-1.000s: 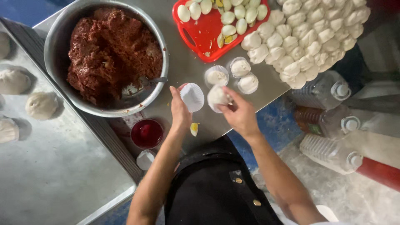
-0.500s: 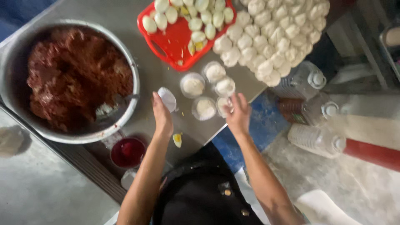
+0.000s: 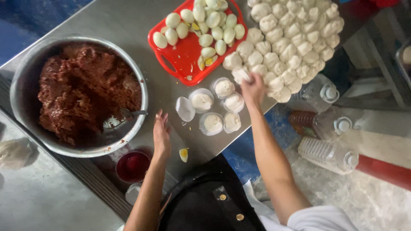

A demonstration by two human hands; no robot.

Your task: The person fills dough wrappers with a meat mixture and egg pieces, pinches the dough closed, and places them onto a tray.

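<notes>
My right hand (image 3: 252, 87) reaches into a heap of white dough balls (image 3: 295, 38) on the steel table (image 3: 120, 21) and closes on one dough ball (image 3: 242, 75) at the heap's near edge. My left hand (image 3: 162, 134) rests flat on the table with fingers extended, holding nothing, close to an empty white paper cup (image 3: 185, 108). Several paper cups filled with dough (image 3: 218, 107) sit between my hands. A small piece of boiled egg (image 3: 183, 154) lies near my left wrist.
A big metal bowl (image 3: 25, 72) of dark red-brown filling with a spoon (image 3: 128, 114) stands at left. A red tray (image 3: 184, 55) holds peeled boiled eggs. A cup of red liquid (image 3: 132, 166) sits below the bowl. Plastic bottles (image 3: 329, 154) stand on the floor at right.
My right hand left the paper cups and moved up to the dough heap. My left hand let go of the empty paper cup and dropped flat onto the table.
</notes>
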